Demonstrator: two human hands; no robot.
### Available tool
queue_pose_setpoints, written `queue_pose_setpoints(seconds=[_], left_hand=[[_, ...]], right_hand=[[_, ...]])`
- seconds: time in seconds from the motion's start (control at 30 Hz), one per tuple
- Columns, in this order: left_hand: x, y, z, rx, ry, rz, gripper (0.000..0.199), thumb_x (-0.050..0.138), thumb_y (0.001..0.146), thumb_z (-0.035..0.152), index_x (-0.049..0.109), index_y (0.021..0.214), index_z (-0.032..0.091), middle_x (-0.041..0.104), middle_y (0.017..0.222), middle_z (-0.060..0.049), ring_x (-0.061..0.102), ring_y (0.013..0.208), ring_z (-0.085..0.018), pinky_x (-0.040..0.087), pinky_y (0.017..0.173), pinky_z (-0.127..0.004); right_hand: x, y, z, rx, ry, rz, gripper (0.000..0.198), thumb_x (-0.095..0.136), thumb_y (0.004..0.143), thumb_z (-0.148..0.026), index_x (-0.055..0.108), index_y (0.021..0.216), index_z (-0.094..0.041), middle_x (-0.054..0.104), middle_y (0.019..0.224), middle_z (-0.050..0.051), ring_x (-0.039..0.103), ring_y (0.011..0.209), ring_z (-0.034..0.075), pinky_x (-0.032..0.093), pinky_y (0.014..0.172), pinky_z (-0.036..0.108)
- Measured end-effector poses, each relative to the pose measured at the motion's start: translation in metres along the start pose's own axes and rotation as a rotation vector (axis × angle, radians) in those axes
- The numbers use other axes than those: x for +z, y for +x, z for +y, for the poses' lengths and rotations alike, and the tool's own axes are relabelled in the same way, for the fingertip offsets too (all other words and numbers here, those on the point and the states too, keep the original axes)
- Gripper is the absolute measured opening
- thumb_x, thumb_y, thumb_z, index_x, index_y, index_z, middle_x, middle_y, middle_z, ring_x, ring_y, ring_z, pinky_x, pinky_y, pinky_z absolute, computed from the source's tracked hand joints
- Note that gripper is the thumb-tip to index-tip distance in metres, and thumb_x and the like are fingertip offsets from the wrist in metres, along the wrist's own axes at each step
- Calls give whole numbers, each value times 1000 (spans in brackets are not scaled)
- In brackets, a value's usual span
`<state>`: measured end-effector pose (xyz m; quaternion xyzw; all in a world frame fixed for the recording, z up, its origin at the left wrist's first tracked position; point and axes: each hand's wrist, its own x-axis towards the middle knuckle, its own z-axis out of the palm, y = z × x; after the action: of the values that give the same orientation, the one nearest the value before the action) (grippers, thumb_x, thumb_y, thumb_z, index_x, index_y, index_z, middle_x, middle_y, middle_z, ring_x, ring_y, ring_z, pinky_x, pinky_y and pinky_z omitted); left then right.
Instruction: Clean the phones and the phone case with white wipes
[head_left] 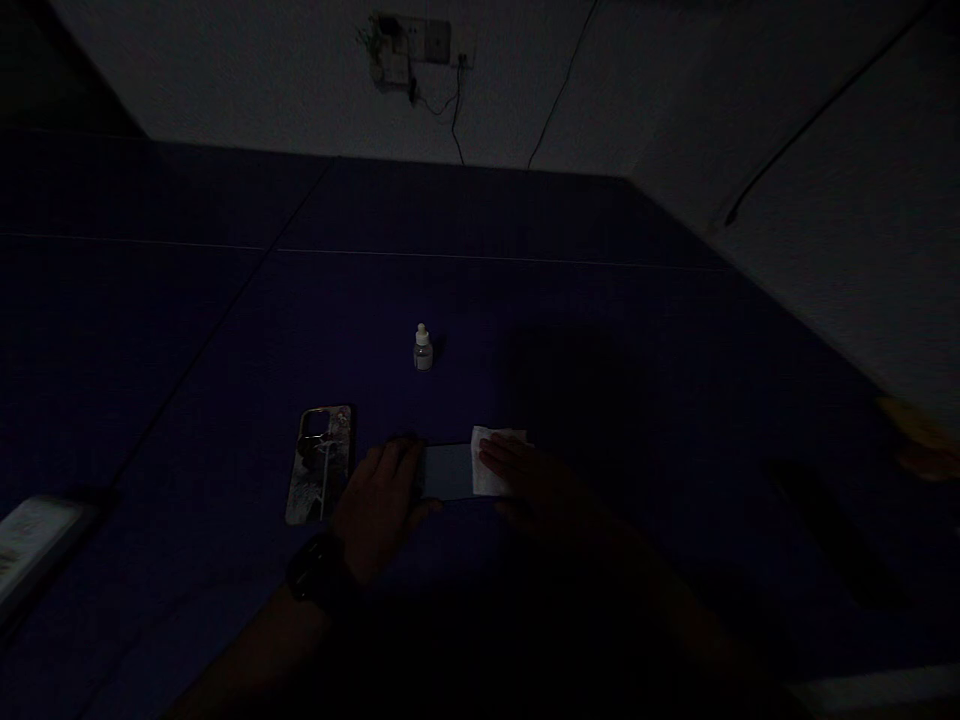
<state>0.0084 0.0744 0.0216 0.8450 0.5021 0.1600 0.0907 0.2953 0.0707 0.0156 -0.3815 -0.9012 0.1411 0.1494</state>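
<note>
A phone [448, 472] lies sideways on the dark blue surface, its screen up and showing pale grey. My left hand [381, 498] grips its left end, with the fingers at the far edge and the thumb at the near edge. On the right part of the screen, a white wipe [487, 478] is held down under the fingers of my right hand [529, 480]. That hand is dim, and its thumb sits low by the phone's near edge. Left of my left hand lies a patterned phone case [319, 465] with a camera cutout. A small white-capped dropper bottle [423, 352] stands upright beyond the phone.
A pale box-like object [37, 545] is at the left edge. Something long and dark [832, 530] lies on the right, and a yellowish item [926, 440] sits near the right wall. Sockets [427, 40] with cables are on the far wall. The room is very dark.
</note>
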Motion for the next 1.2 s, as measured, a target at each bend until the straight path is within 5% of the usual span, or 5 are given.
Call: queue_pose_setpoints(seconds=[0.43, 0.63, 0.83, 1.0, 1.2], left_hand=[[-5, 5, -20, 44, 31, -6, 67, 68, 87, 61, 51, 140, 22, 61, 131, -11, 56, 117, -33, 49, 97, -50], [-4, 5, -19, 59, -36, 5, 63, 67, 90, 57, 51, 138, 21, 61, 131, -11, 56, 120, -31, 52, 100, -48], [0, 3, -17, 46, -44, 15, 65, 74, 86, 51, 50, 138, 19, 59, 133, -13, 52, 130, -35, 48, 107, -54], [3, 1, -17, 48, -48, 28, 68, 77, 85, 46, 46, 140, 19, 58, 134, -14, 52, 133, -35, 40, 115, -60], [7, 0, -19, 36, -71, 14, 71, 76, 86, 45, 42, 143, 21, 55, 141, -15, 48, 140, -36, 37, 117, -62]], right_hand=[[6, 3, 2, 16, -5, 63, 58, 53, 95, -24, 43, 152, -18, 50, 154, 12, 42, 145, 24, 41, 117, 47], [9, 8, 1, -179, 13, 152, 37, 49, 97, -19, 64, 131, -19, 68, 134, 10, 55, 134, 21, 46, 115, 44], [11, 15, 5, -58, -17, 138, 49, 51, 95, -19, 54, 144, -15, 60, 144, 15, 49, 140, 26, 45, 115, 49], [13, 4, 1, -215, 22, 137, 40, 51, 97, -19, 60, 136, -18, 68, 134, 9, 52, 137, 22, 46, 114, 43], [15, 13, 7, -9, -11, 114, 48, 48, 98, -22, 51, 146, -14, 55, 148, 16, 44, 144, 25, 43, 116, 49]])
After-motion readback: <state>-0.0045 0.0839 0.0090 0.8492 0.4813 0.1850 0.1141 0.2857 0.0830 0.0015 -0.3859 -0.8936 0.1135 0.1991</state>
